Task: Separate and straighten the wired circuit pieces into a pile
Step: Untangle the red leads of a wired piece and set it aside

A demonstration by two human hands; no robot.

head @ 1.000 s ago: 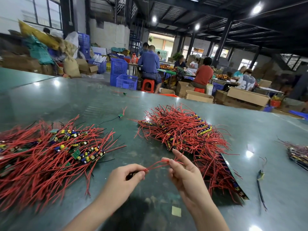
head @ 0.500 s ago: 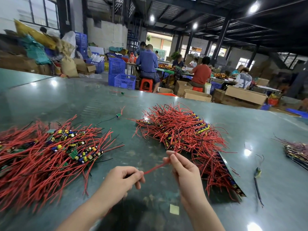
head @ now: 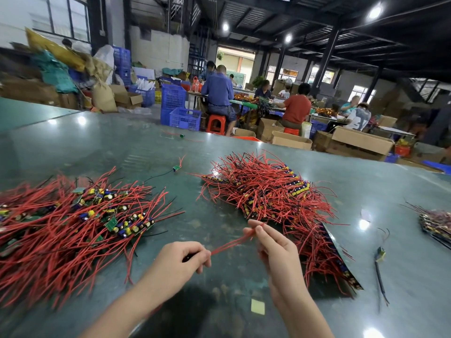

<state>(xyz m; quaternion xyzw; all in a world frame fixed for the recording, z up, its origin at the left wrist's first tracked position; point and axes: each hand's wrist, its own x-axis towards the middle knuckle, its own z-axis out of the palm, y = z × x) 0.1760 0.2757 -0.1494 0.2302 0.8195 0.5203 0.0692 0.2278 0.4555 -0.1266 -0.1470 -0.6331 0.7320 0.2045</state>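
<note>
At lower centre, the left hand point(head: 181, 258) is gripping a circuit piece's board end while the right hand point(head: 271, 242) is pinching its red wires point(head: 231, 243), pulling them straight. Next, probably laying it on the left pile point(head: 73, 223) on the counter point(head: 219, 284)

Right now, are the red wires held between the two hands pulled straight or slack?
Straight: the red wires run taut from left hand to right hand.

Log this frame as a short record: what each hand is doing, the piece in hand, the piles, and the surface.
left hand: grips the board end of the held piece
right hand: pinches the red wires between fingertips
held piece: wires stretched between both hands, above the table
left pile: tangled, boards showing
right pile: wires more aligned
surface: green table
</note>
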